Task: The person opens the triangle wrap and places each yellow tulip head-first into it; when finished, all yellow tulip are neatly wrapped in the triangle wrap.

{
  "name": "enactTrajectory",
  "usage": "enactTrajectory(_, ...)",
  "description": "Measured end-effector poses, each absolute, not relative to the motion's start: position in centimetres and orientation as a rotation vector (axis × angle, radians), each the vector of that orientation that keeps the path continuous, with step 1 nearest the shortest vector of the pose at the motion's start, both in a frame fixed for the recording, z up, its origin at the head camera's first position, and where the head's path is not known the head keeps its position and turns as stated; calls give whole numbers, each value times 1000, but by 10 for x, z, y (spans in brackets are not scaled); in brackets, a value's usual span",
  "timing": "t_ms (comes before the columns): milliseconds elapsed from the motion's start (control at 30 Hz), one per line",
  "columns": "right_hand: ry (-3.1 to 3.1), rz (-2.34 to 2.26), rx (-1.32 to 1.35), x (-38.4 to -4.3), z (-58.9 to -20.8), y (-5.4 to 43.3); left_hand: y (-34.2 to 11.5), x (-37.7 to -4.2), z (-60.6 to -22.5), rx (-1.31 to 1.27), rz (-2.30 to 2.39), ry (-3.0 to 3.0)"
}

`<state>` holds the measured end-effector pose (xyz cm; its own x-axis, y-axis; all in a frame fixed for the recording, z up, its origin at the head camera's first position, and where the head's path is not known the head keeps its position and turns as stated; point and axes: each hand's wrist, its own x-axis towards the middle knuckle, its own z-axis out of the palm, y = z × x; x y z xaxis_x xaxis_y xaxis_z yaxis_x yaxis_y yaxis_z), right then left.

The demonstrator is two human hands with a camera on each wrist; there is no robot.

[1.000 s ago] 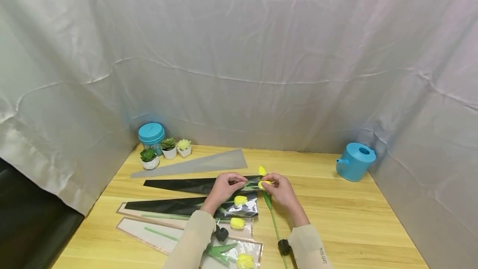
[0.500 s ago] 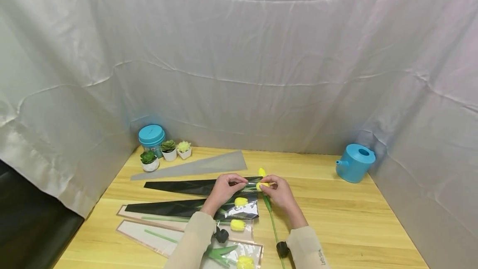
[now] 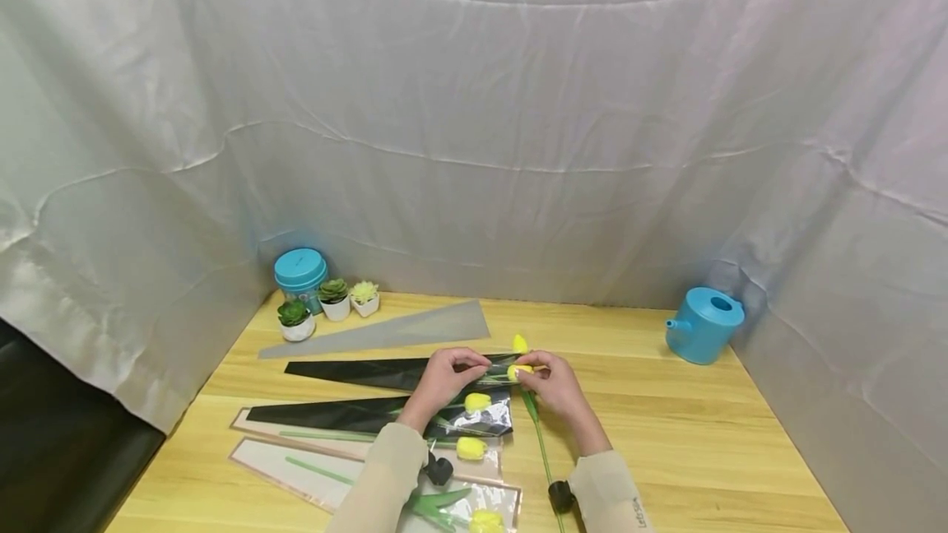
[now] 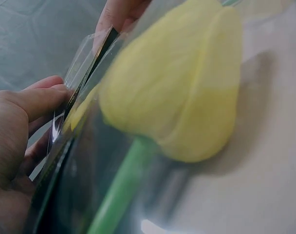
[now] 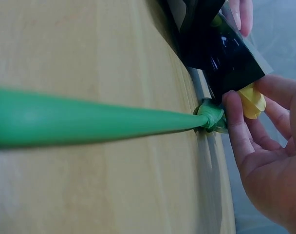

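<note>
Both hands work at the wide end of a black flower sleeve (image 3: 363, 371) with a clear front. My left hand (image 3: 444, 381) pinches the clear film of this sleeve between thumb and fingers, as the left wrist view shows. With thumb and fingers, my right hand (image 3: 559, 389) grips a yellow tulip (image 5: 252, 101) at the sleeve's mouth; the fingertips also lie at the sleeve's corners. The tulip's stem runs inside the sleeve. Beneath the right hand lies a loose tulip, its green stem (image 3: 543, 442) reaching toward the front edge and its yellow head (image 3: 520, 343) beyond the sleeve.
A second black sleeve (image 3: 318, 411) with a tulip, and two pale sleeves (image 3: 255, 449) with tulips, lie nearer the body. Behind is a flat grey sleeve (image 3: 415, 327). Small potted succulents (image 3: 335, 300) and a blue tin (image 3: 300, 270) stand back left, a blue watering can (image 3: 704, 326) back right.
The right hand and the gripped tulip head have shifted slightly left, toward the sleeve. The left hand keeps its pinch on the film, almost still.
</note>
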<state>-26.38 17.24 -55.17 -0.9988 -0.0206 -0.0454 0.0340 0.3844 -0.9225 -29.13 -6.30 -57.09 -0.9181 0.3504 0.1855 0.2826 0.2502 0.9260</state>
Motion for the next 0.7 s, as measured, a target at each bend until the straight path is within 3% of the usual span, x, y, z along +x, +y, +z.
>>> enactTrajectory(700, 2650, -1638, -9, -266, -553, 174, -63, -290, -570, 618, 1764, 2466)
